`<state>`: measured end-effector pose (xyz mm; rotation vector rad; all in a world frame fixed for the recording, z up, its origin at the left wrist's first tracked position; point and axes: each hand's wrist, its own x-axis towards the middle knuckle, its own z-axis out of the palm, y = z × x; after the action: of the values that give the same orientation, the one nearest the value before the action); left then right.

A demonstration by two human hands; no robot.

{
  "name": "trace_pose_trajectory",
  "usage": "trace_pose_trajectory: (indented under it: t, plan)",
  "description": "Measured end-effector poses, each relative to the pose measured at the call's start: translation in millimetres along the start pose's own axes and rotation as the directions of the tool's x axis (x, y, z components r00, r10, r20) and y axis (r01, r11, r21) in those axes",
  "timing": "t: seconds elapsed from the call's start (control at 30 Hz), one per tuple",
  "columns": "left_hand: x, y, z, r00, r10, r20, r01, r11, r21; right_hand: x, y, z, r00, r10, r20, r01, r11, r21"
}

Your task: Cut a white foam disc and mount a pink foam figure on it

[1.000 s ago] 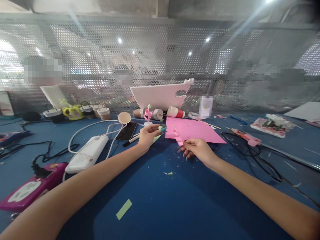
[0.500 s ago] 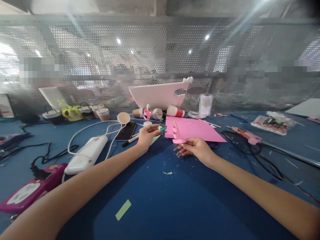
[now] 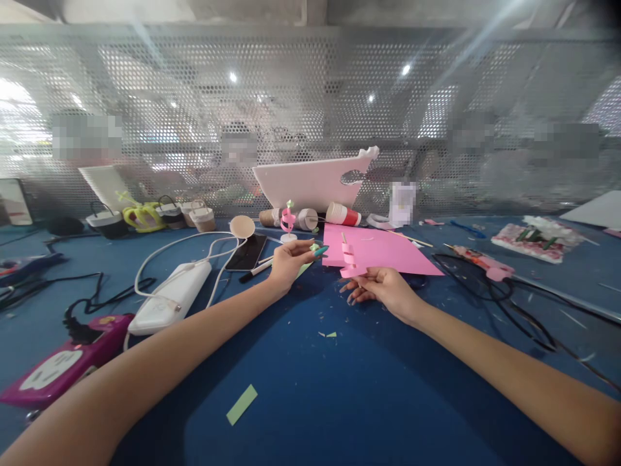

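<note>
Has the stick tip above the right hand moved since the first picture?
Yes, slightly: the stick tip has shifted right and up in the picture, judged against the top left corner of the pink sheet.

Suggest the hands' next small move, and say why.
Perhaps bring the small pale-green paper piece in the left hand to the thin pale stick above the curled pink paper strip in the right hand: they are apart, and the upright pink paper curl behind carries a green top.
</note>
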<state>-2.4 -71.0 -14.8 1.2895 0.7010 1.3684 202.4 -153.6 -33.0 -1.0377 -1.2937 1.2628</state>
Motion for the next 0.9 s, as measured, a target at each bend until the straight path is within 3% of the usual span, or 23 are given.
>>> trace_pose_trajectory:
  t: [0.27, 0.47, 0.67, 0.9]
  plan:
    - [-1.6, 0.8, 0.6, 1.0, 0.002, 0.018, -0.002, 1.0, 0.012, -0.6, -2.9, -1.4, 0.995, 0.016, 0.102, -0.019, 0.999, 0.034]
    - [-3.4, 3.3, 2.3, 1.0, 0.014, 0.022, -0.015, 0.999, 0.042, -0.9, -1.4, -1.8, 0.995, -0.097, 0.022, 0.099, 0.986, -0.132]
    - [-5.4, 1.2, 3.9, 0.999, 0.03, 0.04, -0.032, 0.998, 0.047, -5.5, -1.0, 1.9, 0.965, -0.253, -0.067, 0.219, 0.921, -0.321]
    - [-6.4, -0.7, 5.6, 0.999, 0.022, 0.036, -0.023, 0.999, 0.038, -6.8, 1.4, -1.4, 0.932, -0.355, -0.068, 0.286, 0.839, -0.462]
